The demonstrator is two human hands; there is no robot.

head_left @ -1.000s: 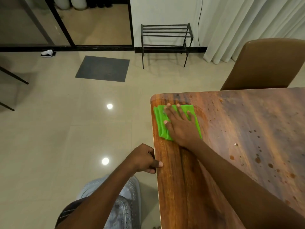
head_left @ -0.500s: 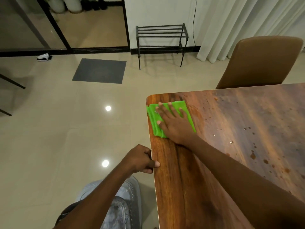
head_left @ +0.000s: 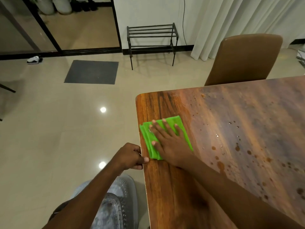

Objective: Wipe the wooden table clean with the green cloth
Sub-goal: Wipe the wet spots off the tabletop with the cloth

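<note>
Wooden table near its corner looks clean; brown spots speckle the right.

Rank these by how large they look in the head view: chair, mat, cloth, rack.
1. chair
2. and 3. rack and mat: they look alike, so unranked
4. cloth, partly hidden under a hand

All lie at different distances, so true sizes may differ.

right hand flat on green cloth | left hand grips table edge
</note>
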